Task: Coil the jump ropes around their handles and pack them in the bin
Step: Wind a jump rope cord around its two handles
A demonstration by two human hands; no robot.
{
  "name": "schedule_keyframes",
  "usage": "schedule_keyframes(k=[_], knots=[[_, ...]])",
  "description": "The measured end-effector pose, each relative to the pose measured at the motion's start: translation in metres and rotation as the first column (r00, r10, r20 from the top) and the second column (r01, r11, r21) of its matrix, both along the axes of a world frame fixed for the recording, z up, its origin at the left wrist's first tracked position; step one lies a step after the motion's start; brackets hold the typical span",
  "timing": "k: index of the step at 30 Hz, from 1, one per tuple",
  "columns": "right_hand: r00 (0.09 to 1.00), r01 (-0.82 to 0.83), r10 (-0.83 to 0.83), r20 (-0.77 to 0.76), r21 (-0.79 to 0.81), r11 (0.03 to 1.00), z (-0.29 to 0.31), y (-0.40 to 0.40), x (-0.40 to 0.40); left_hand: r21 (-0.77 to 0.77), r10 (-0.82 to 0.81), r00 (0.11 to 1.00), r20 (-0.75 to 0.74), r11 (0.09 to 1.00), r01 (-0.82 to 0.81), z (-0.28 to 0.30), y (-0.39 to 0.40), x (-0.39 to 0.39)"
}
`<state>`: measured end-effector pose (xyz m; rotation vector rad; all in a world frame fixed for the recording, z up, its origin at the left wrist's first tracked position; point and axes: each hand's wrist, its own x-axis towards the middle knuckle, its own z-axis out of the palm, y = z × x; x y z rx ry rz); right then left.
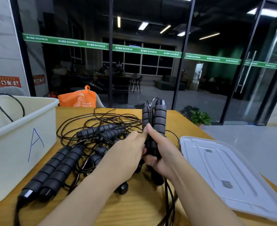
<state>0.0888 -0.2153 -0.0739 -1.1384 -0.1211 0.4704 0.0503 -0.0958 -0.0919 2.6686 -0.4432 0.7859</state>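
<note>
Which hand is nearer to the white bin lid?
Right. The right hand, gripping the upright handle pair, sits just beside the white bin lid; the left hand is farther, on the other side.

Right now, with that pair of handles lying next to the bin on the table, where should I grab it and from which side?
Grip the pair of handles around the middle of the ribbed foam, coming from above. They lie flat and parallel, touching, so one hand could probably span both. The bin blocks the far-left side, and tangled cord crowds the far ends.
</note>
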Motion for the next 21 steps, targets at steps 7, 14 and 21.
schedule_keyframes(k=[7, 14, 21], knots=[[0.992, 0.083, -0.067, -0.109, 0.150, 0.985, 0.000, -0.009, 0.007, -0.182, -0.255, 0.965, 0.062, 0.948, 0.262, -0.003, 0.007, -0.002], [0.993, -0.106, 0.092, 0.071, 0.226, 0.968, 0.004, -0.018, 0.006, -0.159, -0.039, 0.988, -0.151, 0.987, 0.014, 0.002, 0.038, -0.001], [0.739, -0.071, 0.393, 0.547, -0.517, 0.853, -0.003, -0.030, 0.012, -0.035, 0.169, 0.985, -0.024, 0.985, -0.170, 0.005, 0.070, -0.001]])
